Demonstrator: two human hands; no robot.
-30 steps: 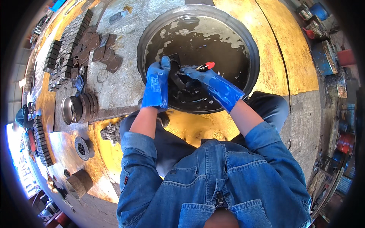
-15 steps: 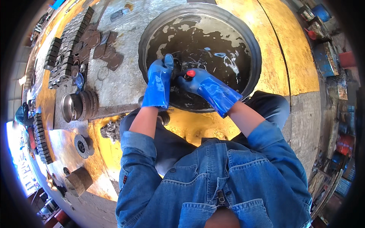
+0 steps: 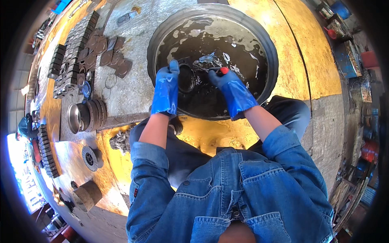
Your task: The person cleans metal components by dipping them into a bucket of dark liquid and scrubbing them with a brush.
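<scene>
Both gloved grips are closed: left hand (image 3: 167, 87) steadies a dark metal ring (image 3: 186, 77), right hand (image 3: 231, 87) holds a red-handled brush (image 3: 216, 70) in the basin (image 3: 270, 48); slick liquid could let the ring slip.

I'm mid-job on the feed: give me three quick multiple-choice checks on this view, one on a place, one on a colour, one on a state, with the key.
1. Where is the ring-shaped part held by the left hand?
A. Over the dark liquid in the round basin
B. On the floor among the flat plates
C. On the person's lap

2. What colour are the gloves on both hands?
A. Yellow
B. Blue
C. Black

3. What is the right hand doing?
A. Hanging open and empty
B. Resting on the basin's rim
C. Gripping a red-handled tool

Key: 1 A, the ring sits within the basin's rim, over the liquid. 2 B, both gloves are plainly blue. 3 C, the fingers are closed round the tool, its red end showing.
</scene>
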